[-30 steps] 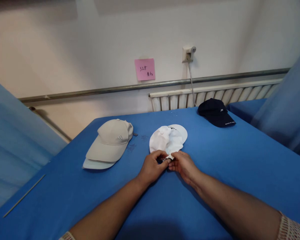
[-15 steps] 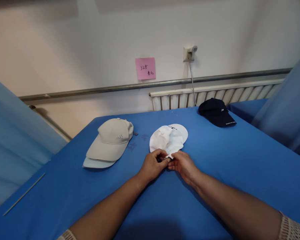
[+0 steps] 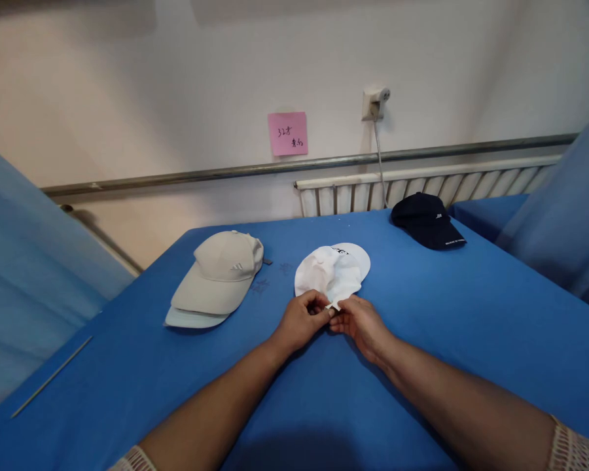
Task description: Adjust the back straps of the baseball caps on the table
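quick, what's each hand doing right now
Left hand: closed, pinching the near edge of the white cap.
Right hand: closed, pinching the same edge, just right of the left hand.

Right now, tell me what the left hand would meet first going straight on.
The white cap, most likely its crown: the left hand points forward and to the right and is at the cap's near edge. Exact depth is unclear.
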`<state>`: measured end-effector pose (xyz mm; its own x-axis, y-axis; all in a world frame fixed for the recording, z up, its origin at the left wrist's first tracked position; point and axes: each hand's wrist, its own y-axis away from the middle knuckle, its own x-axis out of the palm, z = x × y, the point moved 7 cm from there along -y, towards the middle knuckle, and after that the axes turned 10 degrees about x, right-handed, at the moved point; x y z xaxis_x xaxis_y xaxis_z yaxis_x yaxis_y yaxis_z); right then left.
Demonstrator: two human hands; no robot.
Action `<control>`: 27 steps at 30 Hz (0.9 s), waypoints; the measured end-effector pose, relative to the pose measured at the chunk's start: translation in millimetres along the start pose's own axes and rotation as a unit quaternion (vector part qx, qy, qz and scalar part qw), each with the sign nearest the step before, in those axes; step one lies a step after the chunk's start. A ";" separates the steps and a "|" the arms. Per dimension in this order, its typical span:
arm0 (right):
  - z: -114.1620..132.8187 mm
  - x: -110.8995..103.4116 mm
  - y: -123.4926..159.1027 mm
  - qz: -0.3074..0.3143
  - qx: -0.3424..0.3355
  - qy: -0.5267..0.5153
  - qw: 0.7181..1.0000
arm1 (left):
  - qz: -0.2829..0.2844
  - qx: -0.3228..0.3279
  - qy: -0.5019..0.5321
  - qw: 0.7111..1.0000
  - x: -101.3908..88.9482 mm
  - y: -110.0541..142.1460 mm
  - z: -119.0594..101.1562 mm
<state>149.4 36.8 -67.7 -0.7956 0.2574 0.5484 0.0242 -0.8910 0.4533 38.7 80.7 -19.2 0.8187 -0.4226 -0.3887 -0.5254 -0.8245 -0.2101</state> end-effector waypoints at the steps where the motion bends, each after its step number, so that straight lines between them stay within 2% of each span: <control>1: 0.0 0.0 -0.1 0.001 0.000 0.000 1.000 | 0.001 -0.001 0.006 1.000 -0.1 -0.3 0.6; 11: 0.3 3.0 4.2 0.015 -0.019 0.002 1.000 | -0.010 -0.009 0.054 0.998 -0.9 -1.6 8.1; 16: 0.1 4.8 5.3 0.032 -0.016 -0.005 0.999 | -0.004 -0.017 0.068 0.998 -2.3 -2.2 10.5; 21: 3.1 4.0 5.7 0.020 -0.012 0.013 1.000 | 0.013 -0.012 0.107 0.994 -2.2 -2.0 16.7; 27: 4.8 2.1 4.6 0.021 -0.018 0.022 0.999 | 0.003 0.004 0.093 0.996 -6.4 -1.0 19.8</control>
<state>150.7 35.0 -61.1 -0.8205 0.2042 0.5340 0.0362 -0.9136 0.4049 29.3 91.6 -34.3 0.8444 -0.4899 -0.2168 -0.5308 -0.8196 -0.2155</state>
